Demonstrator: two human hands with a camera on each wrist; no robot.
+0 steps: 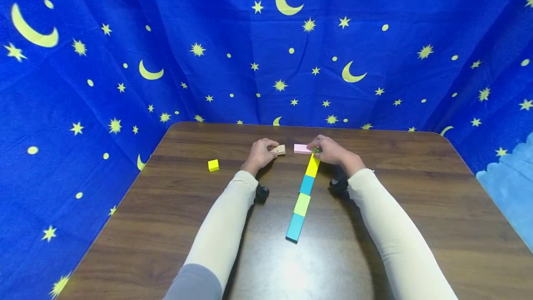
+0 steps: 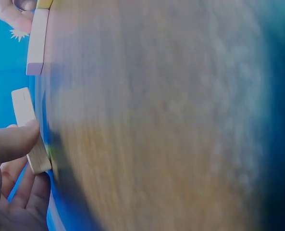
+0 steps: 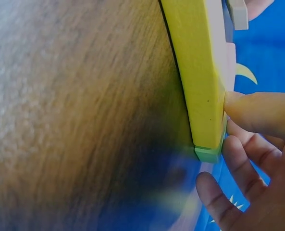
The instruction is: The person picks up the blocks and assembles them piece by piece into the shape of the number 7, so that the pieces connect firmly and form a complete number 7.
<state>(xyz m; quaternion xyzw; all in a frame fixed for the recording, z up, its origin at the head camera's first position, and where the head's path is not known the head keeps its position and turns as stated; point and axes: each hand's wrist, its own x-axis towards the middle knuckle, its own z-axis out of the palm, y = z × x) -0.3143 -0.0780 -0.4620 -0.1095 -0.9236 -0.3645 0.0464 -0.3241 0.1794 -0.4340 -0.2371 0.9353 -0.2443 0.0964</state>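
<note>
My left hand (image 1: 260, 153) pinches a plain wooden block (image 2: 23, 107) between thumb and fingers, to the left of a pink block (image 1: 300, 148). A gap separates these two blocks. At the far end of a row of coloured blocks, my right hand (image 1: 331, 151) grips a small green block (image 3: 208, 154), mostly hidden by fingers in the head view. Its fingertips are also close to the pink block's right end. The yellow block (image 1: 313, 165) adjoins the green one. Toward me the row continues with a blue block (image 1: 306, 184), a lime-green block (image 1: 301, 204) and another blue block (image 1: 295, 227).
A lone yellow cube (image 1: 213, 165) sits on the wooden table (image 1: 166, 216), left of my left hand. Behind the table hangs a blue curtain (image 1: 233, 36) with moons and stars. Dark wrist devices (image 1: 261, 193) show beneath both forearms.
</note>
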